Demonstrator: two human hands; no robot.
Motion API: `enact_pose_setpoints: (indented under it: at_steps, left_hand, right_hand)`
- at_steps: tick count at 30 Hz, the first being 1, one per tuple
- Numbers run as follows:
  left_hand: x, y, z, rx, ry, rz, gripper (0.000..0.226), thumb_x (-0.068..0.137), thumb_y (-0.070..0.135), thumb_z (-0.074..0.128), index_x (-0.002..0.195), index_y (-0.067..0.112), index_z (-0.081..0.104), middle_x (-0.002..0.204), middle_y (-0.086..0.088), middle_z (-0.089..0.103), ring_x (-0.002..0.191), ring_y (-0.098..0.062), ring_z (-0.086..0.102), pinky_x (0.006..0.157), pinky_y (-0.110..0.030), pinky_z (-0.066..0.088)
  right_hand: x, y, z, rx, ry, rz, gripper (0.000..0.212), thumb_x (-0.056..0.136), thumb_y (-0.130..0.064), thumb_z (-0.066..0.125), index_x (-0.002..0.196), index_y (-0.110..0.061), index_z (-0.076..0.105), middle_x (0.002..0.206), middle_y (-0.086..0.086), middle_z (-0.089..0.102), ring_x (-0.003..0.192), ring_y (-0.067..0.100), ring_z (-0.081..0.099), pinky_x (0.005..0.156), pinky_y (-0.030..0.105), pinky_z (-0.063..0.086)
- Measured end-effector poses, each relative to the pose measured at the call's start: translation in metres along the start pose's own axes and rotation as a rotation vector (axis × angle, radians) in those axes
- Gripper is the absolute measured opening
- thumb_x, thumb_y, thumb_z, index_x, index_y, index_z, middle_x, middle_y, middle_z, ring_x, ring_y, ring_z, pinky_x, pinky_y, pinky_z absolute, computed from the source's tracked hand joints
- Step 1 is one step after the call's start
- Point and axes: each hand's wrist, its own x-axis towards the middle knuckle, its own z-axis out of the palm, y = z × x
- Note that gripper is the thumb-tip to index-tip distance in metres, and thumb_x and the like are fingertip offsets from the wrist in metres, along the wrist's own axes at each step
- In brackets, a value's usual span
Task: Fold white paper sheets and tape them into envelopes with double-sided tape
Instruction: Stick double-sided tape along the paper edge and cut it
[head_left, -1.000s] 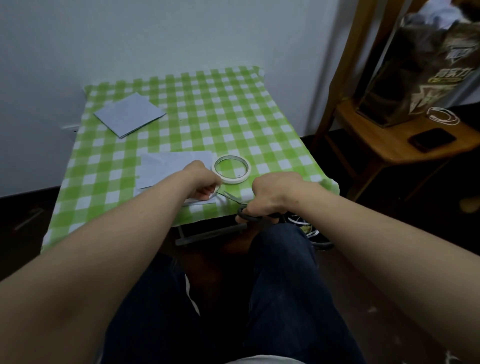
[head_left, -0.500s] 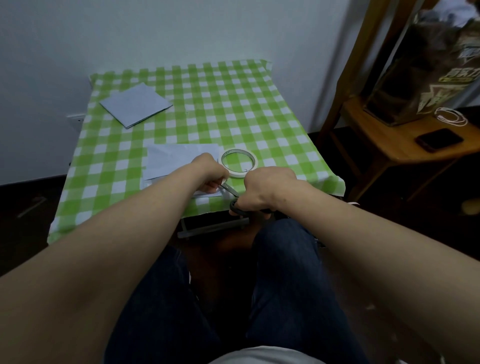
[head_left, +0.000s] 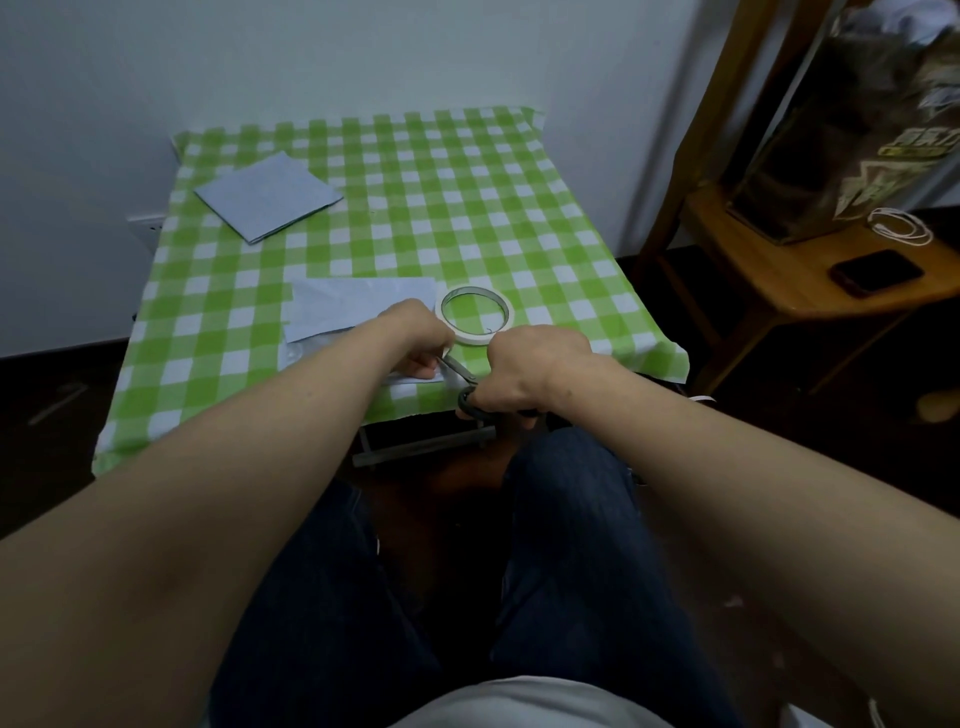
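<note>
head cam: single view | worn above seated person, facing forward and down | forearms and lap close in foreground | table (head_left: 395, 171) near edge mid-frame, far edge against wall

Just beyond the fingers of the left hand (head_left: 415, 338) lies the folded sheet (head_left: 358, 306), flat on the checked tablecloth (head_left: 467, 208). Directly ahead of the fingers of the right hand (head_left: 524, 369) the tape roll (head_left: 475, 315) lies flat and nearly touches the knuckles. The scissors (head_left: 467, 384) bridge the narrow gap between both sets of fingers. Farther ahead of the fingers, bare cloth runs clear to the wall. Far left of the fingers lies a stack of sheets (head_left: 267, 196). Right of the fingers the cloth is open to the table edge; past it stands a wooden stool (head_left: 779, 260).
</note>
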Motion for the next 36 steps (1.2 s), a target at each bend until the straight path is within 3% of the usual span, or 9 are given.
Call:
enact_pose_setpoints:
  at_steps: [17, 28, 36]
  left_hand:
    - [0.0000, 0.0005, -0.0012, -0.008, -0.032, -0.011, 0.014, 0.090, 0.005, 0.055, 0.078, -0.001, 0.054, 0.064, -0.015, 0.053, 0.054, -0.023, 0.051, 0.082, -0.041, 0.055]
    - [-0.0006, 0.0019, -0.0015, 0.005, -0.043, -0.024, 0.020, 0.092, -0.001, 0.049, 0.073, 0.000, 0.049, 0.061, -0.014, 0.050, 0.051, -0.023, 0.049, 0.059, -0.032, 0.054]
    - [0.0011, 0.0010, -0.0016, 0.023, -0.028, -0.029, 0.017, 0.091, 0.001, 0.049, 0.074, 0.000, 0.050, 0.059, -0.015, 0.049, 0.054, -0.025, 0.053, 0.084, -0.041, 0.056]
  right_hand:
    - [0.0003, -0.0064, 0.0016, -0.022, 0.003, -0.002, 0.033, 0.083, -0.046, 0.054, 0.064, -0.019, 0.053, 0.059, -0.006, 0.064, 0.057, 0.010, 0.054, 0.054, 0.022, 0.040]
    - [-0.0007, -0.0043, 0.0031, -0.026, 0.006, -0.011, 0.035, 0.083, -0.042, 0.054, 0.058, -0.017, 0.053, 0.056, -0.006, 0.062, 0.056, 0.010, 0.053, 0.059, 0.025, 0.043]
    - [0.0040, -0.0033, 0.0033, -0.018, 0.045, -0.008, 0.034, 0.078, -0.047, 0.057, 0.060, -0.018, 0.056, 0.059, -0.007, 0.063, 0.060, 0.010, 0.054, 0.053, 0.022, 0.036]
